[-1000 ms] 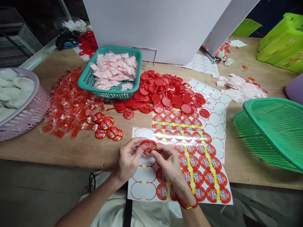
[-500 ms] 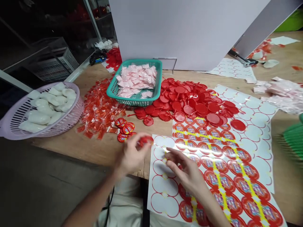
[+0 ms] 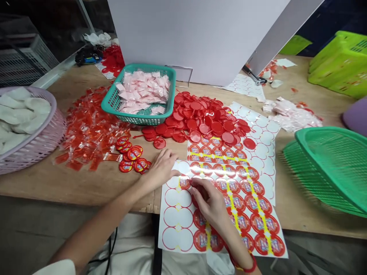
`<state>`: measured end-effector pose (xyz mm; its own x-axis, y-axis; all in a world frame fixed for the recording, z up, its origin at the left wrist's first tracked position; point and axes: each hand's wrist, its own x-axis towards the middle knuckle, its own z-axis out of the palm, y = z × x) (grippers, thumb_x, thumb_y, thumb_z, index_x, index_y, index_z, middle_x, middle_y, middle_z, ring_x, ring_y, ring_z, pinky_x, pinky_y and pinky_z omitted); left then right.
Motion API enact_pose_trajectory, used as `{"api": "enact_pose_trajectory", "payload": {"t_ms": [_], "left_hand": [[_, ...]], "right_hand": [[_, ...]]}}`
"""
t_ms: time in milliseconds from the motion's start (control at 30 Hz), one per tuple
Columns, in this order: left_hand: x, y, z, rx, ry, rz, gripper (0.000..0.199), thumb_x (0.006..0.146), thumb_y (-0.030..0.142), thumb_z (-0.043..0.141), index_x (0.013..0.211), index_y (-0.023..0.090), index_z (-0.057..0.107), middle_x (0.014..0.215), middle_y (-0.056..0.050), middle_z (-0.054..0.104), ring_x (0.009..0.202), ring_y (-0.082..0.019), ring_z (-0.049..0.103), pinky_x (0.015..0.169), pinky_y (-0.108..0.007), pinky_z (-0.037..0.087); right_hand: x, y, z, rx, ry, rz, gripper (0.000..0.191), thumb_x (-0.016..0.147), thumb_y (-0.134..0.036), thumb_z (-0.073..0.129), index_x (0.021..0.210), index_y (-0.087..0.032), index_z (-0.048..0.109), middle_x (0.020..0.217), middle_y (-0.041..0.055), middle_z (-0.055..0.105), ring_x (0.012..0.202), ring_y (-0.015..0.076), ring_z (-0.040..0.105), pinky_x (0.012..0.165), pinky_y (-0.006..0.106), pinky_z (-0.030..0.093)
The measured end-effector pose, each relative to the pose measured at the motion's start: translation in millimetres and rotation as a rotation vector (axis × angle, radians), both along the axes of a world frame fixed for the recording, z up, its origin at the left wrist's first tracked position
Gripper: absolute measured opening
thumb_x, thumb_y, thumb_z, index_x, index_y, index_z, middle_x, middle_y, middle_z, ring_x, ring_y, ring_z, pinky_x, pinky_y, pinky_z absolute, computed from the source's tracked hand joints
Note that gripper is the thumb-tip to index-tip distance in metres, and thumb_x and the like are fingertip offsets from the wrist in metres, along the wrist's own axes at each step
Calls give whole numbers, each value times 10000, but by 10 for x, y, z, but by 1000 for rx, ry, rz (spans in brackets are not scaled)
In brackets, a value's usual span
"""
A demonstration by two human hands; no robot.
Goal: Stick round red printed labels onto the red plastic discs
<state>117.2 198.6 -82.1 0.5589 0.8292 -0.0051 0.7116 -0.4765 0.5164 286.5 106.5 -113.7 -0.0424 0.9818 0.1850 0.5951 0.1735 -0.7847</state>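
Observation:
My right hand point(image 3: 210, 202) is over the sticker sheet point(image 3: 179, 244), thumb and index finger pinched at the edge of a round red sticker point(image 3: 184, 183). White outlined blanks fill the sheet's left columns; printed red-and-yellow stickers cover the rest. My left hand point(image 3: 164, 168) hovers at the sheet's upper left corner, palm down, fingers stretched forward and thumb apart, with nothing visible in it. Just left of it lie several stickered red discs point(image 3: 134, 152). A heap of plain red discs with short handles point(image 3: 204, 128) sits beyond both hands.
A teal basket point(image 3: 104, 105) of pink packets stands behind red wrapped packets point(image 3: 88, 126). At left is a lilac basket point(image 3: 59, 126) with white pieces. A green basket point(image 3: 329, 168) and lime crate point(image 3: 335, 65) occupy the right. A white panel point(image 3: 197, 34) rises behind.
My left hand has let go of the red disc it held, and its fingers have straightened. My right hand now pinches a sticker at the sheet. The view has swung right.

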Motion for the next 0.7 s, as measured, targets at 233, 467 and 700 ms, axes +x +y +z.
{"api": "enact_pose_trajectory", "payload": {"t_ms": [233, 467, 700], "left_hand": [[11, 115, -11, -327, -141, 128, 360, 617, 236, 710, 928, 164, 544, 937, -66, 627, 872, -240, 593, 769, -391, 476], [90, -441, -104, -884, -907, 575, 692, 588, 208, 715, 1189, 156, 377, 1059, -103, 624, 882, -200, 630, 710, -297, 523], [246, -568, -100, -915, -1010, 595, 670, 623, 297, 714, 1172, 110, 378, 787, -57, 677, 688, -168, 645, 624, -250, 506]], "right_hand": [[52, 7, -86, 12, 104, -135, 172, 835, -221, 494, 991, -192, 561, 900, 71, 651, 800, 186, 624, 689, 335, 518], [-25, -19, 8, 2, 149, -154, 89, 836, -207, 494, 875, -192, 572, 807, 47, 641, 725, 163, 610, 636, 302, 503], [-198, -32, 183, 16, 91, -164, 84, 780, -234, 582, 811, -160, 609, 777, 69, 634, 695, 168, 589, 608, 291, 480]]}}
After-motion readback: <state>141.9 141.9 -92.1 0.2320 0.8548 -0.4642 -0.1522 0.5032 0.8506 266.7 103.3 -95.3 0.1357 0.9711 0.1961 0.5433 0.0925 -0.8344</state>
